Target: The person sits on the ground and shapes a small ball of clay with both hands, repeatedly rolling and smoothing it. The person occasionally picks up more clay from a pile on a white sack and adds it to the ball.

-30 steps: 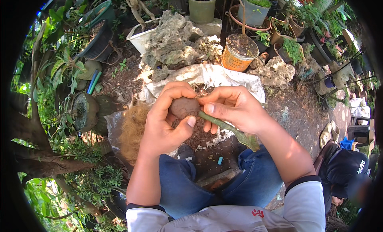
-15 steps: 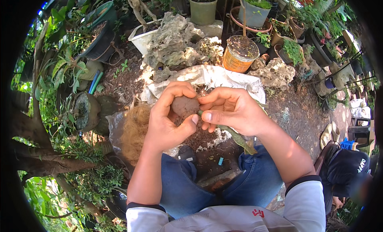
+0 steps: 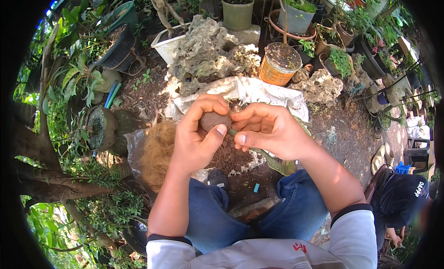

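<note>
A round ball of brown soil [image 3: 214, 122] rests in my left hand [image 3: 192, 142], with the fingers curled over its far side and the thumb pressed on its near right edge. Close at its right, my right hand [image 3: 275, 132] pinches the green stem of a plant cutting [image 3: 275, 165] between thumb and fingers. The stem's end meets the side of the ball; whether it goes in, I cannot tell. Its long green leaf hangs below my right hand toward my knee. Loose dark soil [image 3: 229, 159] lies beneath both hands.
A tan clump of fibre [image 3: 158, 151] on clear plastic lies left of my left forearm. Beyond my hands are a white sack [image 3: 282, 94], a large rough rock [image 3: 196, 49] and an orange bucket [image 3: 279, 65]. Another person in dark clothes [image 3: 397, 195] is at the right.
My left thumb has slid up the ball, and the ball sits slightly turned. A little more stem shows beside it, and the hanging leaf has risen slightly.
</note>
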The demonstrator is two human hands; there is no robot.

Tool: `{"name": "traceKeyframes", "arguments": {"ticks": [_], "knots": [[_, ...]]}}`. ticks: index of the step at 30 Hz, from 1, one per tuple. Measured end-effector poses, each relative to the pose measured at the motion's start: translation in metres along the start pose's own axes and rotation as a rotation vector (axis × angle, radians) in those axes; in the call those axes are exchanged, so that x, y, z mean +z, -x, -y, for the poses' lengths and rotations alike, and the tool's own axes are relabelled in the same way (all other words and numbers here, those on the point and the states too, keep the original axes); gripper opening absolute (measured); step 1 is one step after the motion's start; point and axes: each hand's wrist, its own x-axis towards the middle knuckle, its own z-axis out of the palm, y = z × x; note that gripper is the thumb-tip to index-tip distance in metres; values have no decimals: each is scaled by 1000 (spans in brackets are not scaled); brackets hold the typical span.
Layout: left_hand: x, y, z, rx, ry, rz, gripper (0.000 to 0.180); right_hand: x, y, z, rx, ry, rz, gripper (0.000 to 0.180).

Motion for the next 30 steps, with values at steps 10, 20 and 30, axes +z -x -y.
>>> {"name": "traceKeyframes", "arguments": {"ticks": [10, 20, 30], "knots": [[0, 0, 3, 8, 65, 80, 39, -2, -1, -4, -35, 81, -48, 32], [-5, 2, -10, -181, 49, 142, 42, -3, -5, -2, 0, 72, -63, 30], [-5, 4, -18, -283, 148, 183, 46, -7, -6, -3, 31, 10, -60, 27]]}}
